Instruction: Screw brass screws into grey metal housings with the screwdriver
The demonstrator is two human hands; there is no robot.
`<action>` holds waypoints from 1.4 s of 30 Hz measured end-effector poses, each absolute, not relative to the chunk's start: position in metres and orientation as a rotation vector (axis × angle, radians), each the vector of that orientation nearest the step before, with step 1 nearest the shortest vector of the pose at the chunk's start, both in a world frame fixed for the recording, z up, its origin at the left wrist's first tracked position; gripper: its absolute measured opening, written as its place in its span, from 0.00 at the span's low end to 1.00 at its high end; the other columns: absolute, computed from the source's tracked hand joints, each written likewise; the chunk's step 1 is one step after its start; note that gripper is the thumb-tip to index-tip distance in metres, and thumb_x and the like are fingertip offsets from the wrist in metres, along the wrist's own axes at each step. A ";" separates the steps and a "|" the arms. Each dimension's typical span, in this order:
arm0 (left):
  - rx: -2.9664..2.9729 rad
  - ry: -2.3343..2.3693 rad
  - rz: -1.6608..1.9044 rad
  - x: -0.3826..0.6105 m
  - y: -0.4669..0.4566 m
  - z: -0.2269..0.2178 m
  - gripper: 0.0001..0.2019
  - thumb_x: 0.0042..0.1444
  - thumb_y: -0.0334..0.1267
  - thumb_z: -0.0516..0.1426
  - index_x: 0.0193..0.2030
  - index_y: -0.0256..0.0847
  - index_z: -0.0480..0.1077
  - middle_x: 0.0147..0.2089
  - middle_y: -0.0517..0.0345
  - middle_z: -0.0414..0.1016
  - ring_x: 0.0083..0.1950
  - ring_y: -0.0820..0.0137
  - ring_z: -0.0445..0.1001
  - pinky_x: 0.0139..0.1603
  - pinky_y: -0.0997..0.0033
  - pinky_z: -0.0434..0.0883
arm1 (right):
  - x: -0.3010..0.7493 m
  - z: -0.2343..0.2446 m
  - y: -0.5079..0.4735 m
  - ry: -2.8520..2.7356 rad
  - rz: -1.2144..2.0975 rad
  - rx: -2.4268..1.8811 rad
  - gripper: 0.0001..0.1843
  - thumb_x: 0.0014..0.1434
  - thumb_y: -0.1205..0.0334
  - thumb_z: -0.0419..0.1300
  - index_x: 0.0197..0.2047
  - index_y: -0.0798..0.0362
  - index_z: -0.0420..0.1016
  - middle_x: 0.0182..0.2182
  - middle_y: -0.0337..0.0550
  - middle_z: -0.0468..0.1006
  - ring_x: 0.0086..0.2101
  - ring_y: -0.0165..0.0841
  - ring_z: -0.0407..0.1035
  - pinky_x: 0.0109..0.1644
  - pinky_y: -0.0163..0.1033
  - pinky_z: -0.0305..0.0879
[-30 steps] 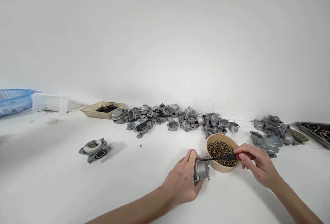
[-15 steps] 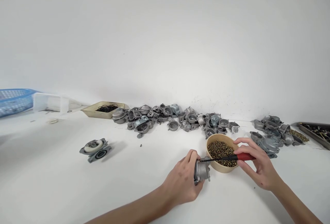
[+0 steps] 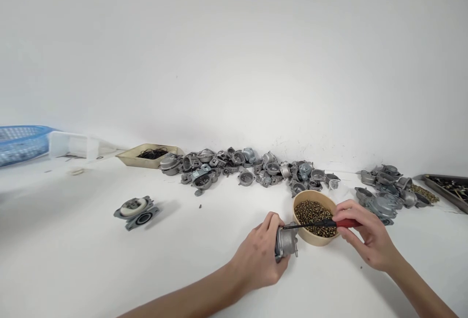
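Here, casting (image 3: 288, 242) in left hand (image 3: 260, 253), screwdriver (image 3: 325, 223) in right hand (image 3: 367, 235)
Left fingers, curled round the casting beside the bowl (image 3: 317, 241), hide the casting's left end; right fingers pinch the handle, shaft nearly level; tip too small to make out; forearms (image 3: 204, 288) cut off.

Metal housing (image 3: 288, 243): dull grey, domed, a short stub jutting at lower right; tipped sideways, partly hidden in the left hand (image 3: 258, 254).
Screwdriver (image 3: 325, 223): red handle, slim dark shank; nearly level, pointing left, tip at the housing's upper edge, held in the right hand (image 3: 370, 237).
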State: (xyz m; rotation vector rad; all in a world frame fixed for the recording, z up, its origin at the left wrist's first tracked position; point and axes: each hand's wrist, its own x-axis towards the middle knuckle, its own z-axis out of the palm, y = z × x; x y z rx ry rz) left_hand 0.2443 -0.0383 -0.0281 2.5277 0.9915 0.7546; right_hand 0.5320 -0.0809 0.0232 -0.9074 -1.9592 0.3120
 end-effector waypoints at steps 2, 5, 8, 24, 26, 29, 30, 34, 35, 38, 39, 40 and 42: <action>2.535 0.996 0.742 0.244 -0.038 -0.029 0.22 0.55 0.34 0.58 0.51 0.47 0.50 0.50 0.52 0.67 0.42 0.57 0.77 0.39 0.57 0.78 | 0.532 0.024 -0.080 -1.938 0.345 -0.904 0.09 0.73 0.65 0.58 0.51 0.46 0.79 0.39 0.48 0.76 0.32 0.34 0.73 0.26 0.32 0.74; 2.537 1.007 0.724 0.244 -0.038 -0.030 0.22 0.55 0.35 0.58 0.52 0.47 0.50 0.50 0.50 0.67 0.42 0.56 0.76 0.39 0.56 0.78 | 0.532 0.023 -0.078 -1.874 0.382 -0.935 0.07 0.72 0.62 0.60 0.50 0.46 0.80 0.34 0.44 0.75 0.25 0.30 0.69 0.23 0.31 0.70; 2.536 1.020 0.712 0.244 -0.038 -0.031 0.23 0.55 0.35 0.59 0.52 0.47 0.50 0.51 0.49 0.67 0.42 0.56 0.77 0.39 0.56 0.78 | 0.530 0.022 -0.079 -1.817 0.455 -0.965 0.06 0.72 0.59 0.62 0.48 0.46 0.81 0.32 0.41 0.73 0.22 0.28 0.69 0.23 0.32 0.72; 2.511 0.980 0.736 0.243 -0.035 -0.028 0.22 0.53 0.34 0.60 0.50 0.47 0.53 0.49 0.53 0.67 0.40 0.60 0.76 0.38 0.60 0.77 | 0.534 0.023 -0.080 -2.001 0.235 -0.968 0.08 0.71 0.63 0.59 0.47 0.50 0.80 0.36 0.49 0.80 0.32 0.37 0.75 0.31 0.38 0.74; 2.506 0.982 0.731 0.243 -0.035 -0.027 0.22 0.53 0.34 0.60 0.50 0.47 0.53 0.50 0.53 0.67 0.40 0.60 0.76 0.38 0.60 0.77 | 0.536 0.025 -0.081 -2.065 0.148 -0.933 0.10 0.69 0.66 0.60 0.50 0.48 0.80 0.36 0.48 0.81 0.31 0.37 0.75 0.31 0.38 0.73; 2.533 0.979 0.754 0.242 -0.034 -0.029 0.22 0.53 0.34 0.60 0.51 0.47 0.54 0.51 0.53 0.68 0.39 0.62 0.76 0.38 0.61 0.77 | 0.538 0.026 -0.082 -2.071 0.149 -0.948 0.11 0.68 0.68 0.62 0.51 0.47 0.80 0.32 0.43 0.83 0.26 0.33 0.74 0.28 0.35 0.71; 2.561 0.985 0.766 0.242 -0.033 -0.030 0.23 0.53 0.34 0.60 0.51 0.47 0.54 0.51 0.53 0.68 0.39 0.62 0.76 0.36 0.61 0.77 | 0.537 0.026 -0.083 -2.055 0.194 -0.972 0.09 0.68 0.66 0.62 0.50 0.48 0.81 0.31 0.43 0.83 0.26 0.33 0.75 0.29 0.34 0.71; 2.739 1.039 0.832 0.238 -0.026 -0.035 0.25 0.49 0.32 0.61 0.52 0.46 0.56 0.54 0.49 0.70 0.39 0.59 0.77 0.30 0.64 0.75 | 0.532 0.020 -0.084 -1.844 0.574 -1.195 0.13 0.71 0.52 0.62 0.43 0.52 0.83 0.24 0.43 0.78 0.22 0.32 0.70 0.24 0.34 0.66; 2.787 1.046 0.859 0.236 -0.024 -0.036 0.26 0.48 0.30 0.61 0.52 0.46 0.56 0.55 0.48 0.71 0.40 0.58 0.77 0.29 0.64 0.75 | 0.530 0.019 -0.083 -1.758 0.698 -1.260 0.18 0.70 0.47 0.62 0.42 0.54 0.83 0.21 0.40 0.73 0.19 0.30 0.65 0.21 0.34 0.61; 2.928 1.049 0.959 0.233 -0.019 -0.036 0.29 0.42 0.26 0.60 0.53 0.43 0.58 0.57 0.44 0.71 0.42 0.56 0.77 0.29 0.63 0.76 | 0.527 0.016 -0.080 -1.508 1.047 -1.355 0.30 0.63 0.33 0.65 0.38 0.56 0.80 0.18 0.33 0.63 0.15 0.23 0.50 0.17 0.31 0.46; 2.969 1.046 0.994 0.232 -0.018 -0.036 0.30 0.40 0.25 0.59 0.53 0.43 0.59 0.57 0.43 0.71 0.42 0.55 0.76 0.29 0.62 0.76 | 0.528 0.015 -0.078 -1.443 1.150 -1.368 0.32 0.59 0.30 0.66 0.37 0.56 0.79 0.17 0.32 0.62 0.14 0.21 0.47 0.16 0.31 0.43; 3.005 1.038 1.030 0.232 -0.016 -0.036 0.30 0.39 0.24 0.58 0.52 0.42 0.59 0.56 0.42 0.72 0.42 0.54 0.76 0.29 0.62 0.76 | 0.528 0.015 -0.076 -1.383 1.241 -1.386 0.34 0.56 0.28 0.67 0.35 0.56 0.77 0.17 0.31 0.61 0.13 0.20 0.44 0.15 0.30 0.40; 3.052 1.013 1.095 0.231 -0.015 -0.034 0.31 0.39 0.22 0.57 0.53 0.41 0.60 0.55 0.41 0.72 0.41 0.55 0.75 0.30 0.61 0.75 | 0.529 0.013 -0.073 -1.287 1.392 -1.434 0.36 0.50 0.25 0.69 0.32 0.54 0.74 0.15 0.28 0.59 0.12 0.18 0.38 0.13 0.29 0.35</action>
